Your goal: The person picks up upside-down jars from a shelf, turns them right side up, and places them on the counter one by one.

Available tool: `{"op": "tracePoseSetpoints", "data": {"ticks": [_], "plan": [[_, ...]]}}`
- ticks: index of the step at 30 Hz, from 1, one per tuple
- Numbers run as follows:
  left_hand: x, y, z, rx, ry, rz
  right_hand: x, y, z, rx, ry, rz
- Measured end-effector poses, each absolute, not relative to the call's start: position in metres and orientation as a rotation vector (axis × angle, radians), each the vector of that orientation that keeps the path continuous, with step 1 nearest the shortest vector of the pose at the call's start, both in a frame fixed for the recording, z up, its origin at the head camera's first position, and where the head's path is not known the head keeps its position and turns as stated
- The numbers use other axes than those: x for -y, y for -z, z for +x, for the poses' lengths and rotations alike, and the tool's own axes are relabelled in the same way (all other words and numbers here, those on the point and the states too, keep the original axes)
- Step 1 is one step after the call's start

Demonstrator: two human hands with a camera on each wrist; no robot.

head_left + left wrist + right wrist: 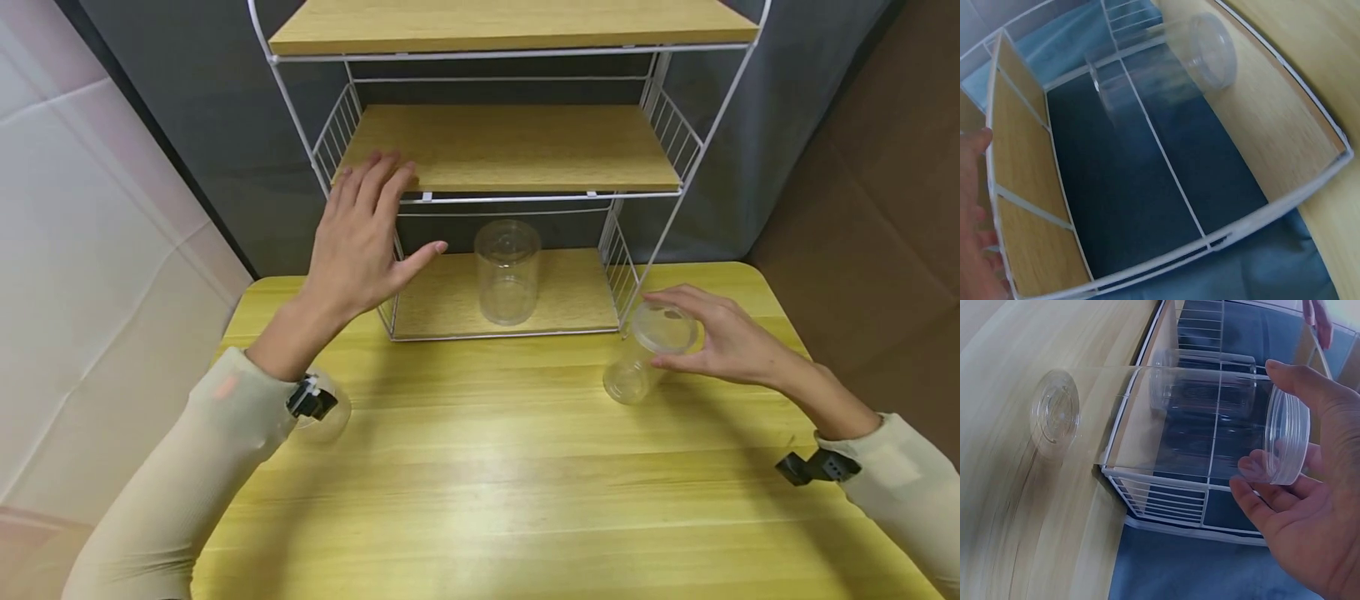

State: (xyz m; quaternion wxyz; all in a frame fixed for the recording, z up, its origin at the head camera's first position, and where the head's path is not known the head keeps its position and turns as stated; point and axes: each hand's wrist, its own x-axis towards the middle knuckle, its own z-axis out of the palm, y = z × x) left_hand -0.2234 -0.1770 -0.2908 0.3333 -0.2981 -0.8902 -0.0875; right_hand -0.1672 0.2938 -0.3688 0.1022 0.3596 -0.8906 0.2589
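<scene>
My right hand [723, 337] grips a tall clear plastic jar [633, 375] round its lidded top. The jar stands near the table's right side, by the shelf's front right corner. In the right wrist view the thumb and fingers curl round the ribbed translucent lid [1288, 437]. My left hand [356, 242] is raised at the left front of the middle shelf [510, 150], fingers straight and thumb spread, holding nothing. Its fingertips overlap that shelf's front edge in the head view. A second clear jar [508, 279] stands upright on the bottom shelf [435, 292].
The white wire rack [487, 198] has three wooden boards, the top board [510, 25] highest. Another clear container [330, 412] stands on the yellow wooden table [480, 500], partly hidden by the left wrist. Dark cloth hangs behind; a brown panel [877, 192] is at the right.
</scene>
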Motion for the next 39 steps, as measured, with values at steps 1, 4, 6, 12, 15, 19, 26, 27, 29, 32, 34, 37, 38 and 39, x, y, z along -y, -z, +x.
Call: {"op": "tracePoseSetpoints", "data": {"ticks": [1,4,6,12,15,19,26,27,29,32,34,37,38,39], "plan": [[0.178,0.291,-0.225,2.328,0.231,-0.776,-0.294,0.369,-0.167,2.633,-0.762,1.061],[0.18,0.293,-0.228,2.327,0.235,-0.781,-0.295,0.37,-0.168,2.64,-0.757,1.059],[0.18,0.294,-0.23,2.326,0.226,-0.782,-0.295,0.369,-0.168,2.65,-0.757,1.055],[0.179,0.294,-0.232,2.345,0.173,-0.777,-0.293,0.36,-0.167,2.697,-0.763,0.971],[0.179,0.293,-0.233,2.335,0.168,-0.78,-0.289,0.353,-0.166,2.697,-0.776,0.92],[0.179,0.295,-0.235,2.306,0.171,-0.782,-0.28,0.342,-0.162,2.678,-0.804,0.905],[0.179,0.301,-0.237,2.251,0.17,-0.768,-0.249,0.325,-0.157,2.572,-0.88,0.906],[0.179,0.302,-0.237,2.247,0.179,-0.763,-0.244,0.322,-0.156,2.567,-0.905,0.891],[0.178,0.302,-0.237,2.243,0.191,-0.754,-0.233,0.319,-0.154,2.564,-0.976,0.866],[0.177,0.303,-0.238,2.245,0.216,-0.738,-0.218,0.316,-0.153,2.568,-1.072,0.843],[0.176,0.303,-0.238,2.247,0.23,-0.73,-0.208,0.318,-0.153,2.57,-1.127,0.84],[0.174,0.304,-0.237,2.248,0.252,-0.719,-0.191,0.324,-0.153,2.587,-1.178,0.82],[0.174,0.304,-0.237,2.245,0.257,-0.718,-0.185,0.327,-0.155,2.59,-1.193,0.813],[0.173,0.303,-0.237,2.245,0.261,-0.718,-0.179,0.329,-0.156,2.595,-1.214,0.799]]}}
